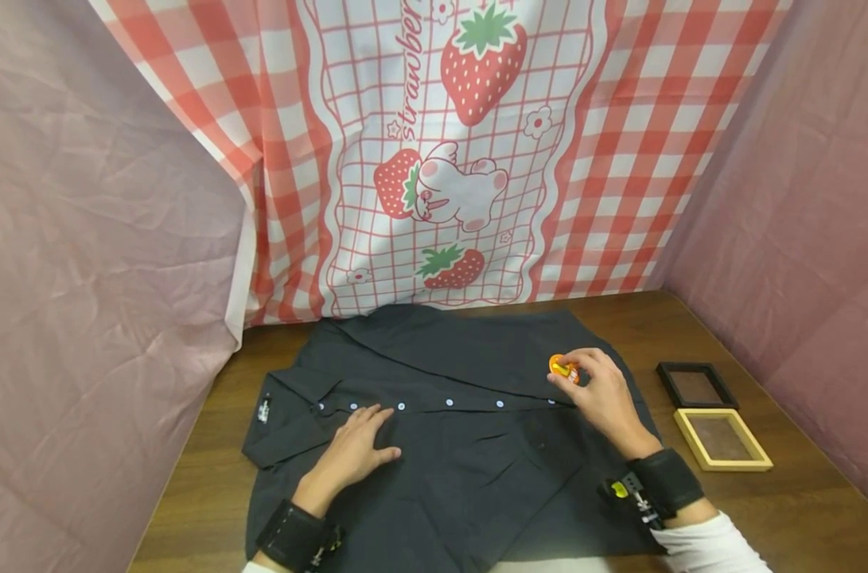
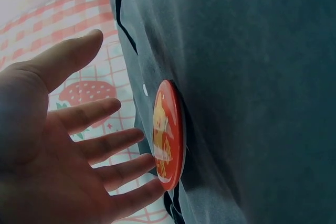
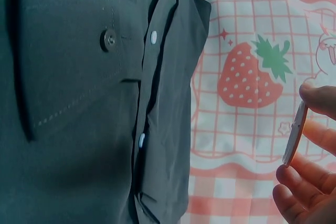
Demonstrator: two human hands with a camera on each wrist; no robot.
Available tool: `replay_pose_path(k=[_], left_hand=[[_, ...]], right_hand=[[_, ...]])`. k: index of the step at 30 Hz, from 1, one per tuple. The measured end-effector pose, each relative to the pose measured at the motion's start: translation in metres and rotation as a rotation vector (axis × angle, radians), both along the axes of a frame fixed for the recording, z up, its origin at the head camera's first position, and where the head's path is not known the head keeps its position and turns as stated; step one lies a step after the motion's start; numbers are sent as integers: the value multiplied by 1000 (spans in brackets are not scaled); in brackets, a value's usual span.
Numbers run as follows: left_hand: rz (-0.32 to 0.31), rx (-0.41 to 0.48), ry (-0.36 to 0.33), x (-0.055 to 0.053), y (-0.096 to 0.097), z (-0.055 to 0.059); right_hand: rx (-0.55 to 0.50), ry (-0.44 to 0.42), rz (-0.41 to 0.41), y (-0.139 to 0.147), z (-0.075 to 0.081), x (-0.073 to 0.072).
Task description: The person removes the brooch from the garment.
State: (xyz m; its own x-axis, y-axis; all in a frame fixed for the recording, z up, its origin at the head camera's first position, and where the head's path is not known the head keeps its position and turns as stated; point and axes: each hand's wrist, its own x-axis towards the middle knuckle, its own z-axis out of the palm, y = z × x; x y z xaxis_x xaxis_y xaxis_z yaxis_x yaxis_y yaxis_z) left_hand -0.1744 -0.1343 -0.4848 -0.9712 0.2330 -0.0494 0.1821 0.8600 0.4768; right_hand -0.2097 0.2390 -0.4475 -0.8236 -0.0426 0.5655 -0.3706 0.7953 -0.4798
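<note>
A dark button-up shirt (image 1: pixel 469 469) lies spread on the table, its row of pale buttons running across. My right hand (image 1: pixel 605 394) pinches a round orange badge (image 1: pixel 564 368) between thumb and fingers above the shirt's right part; the right wrist view shows this badge (image 3: pixel 295 132) edge-on. Fingers extended, my left hand (image 1: pixel 351 450) is over the shirt near the buttons on the collar side. A red round badge (image 2: pixel 169 135) sits on the shirt beside the left fingertips in the left wrist view. In the head view that badge cannot be seen.
On the table's right side are a black frame (image 1: pixel 666 378) and, nearer, a pale yellow frame (image 1: pixel 763 463). A checked strawberry cloth (image 1: pixel 620 159) hangs behind the table (image 1: pixel 183 485). Pink fabric walls (image 1: pixel 806 231) stand at both sides.
</note>
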Motion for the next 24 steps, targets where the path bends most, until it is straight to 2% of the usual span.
replay_pose_path(k=[12, 24], left_hand=[[11, 10, -6, 1, 1, -3], [11, 15, -12, 0, 0, -2]], right_hand=[[-4, 2, -22, 14, 3, 0], [-25, -38, -82, 32, 8, 1]])
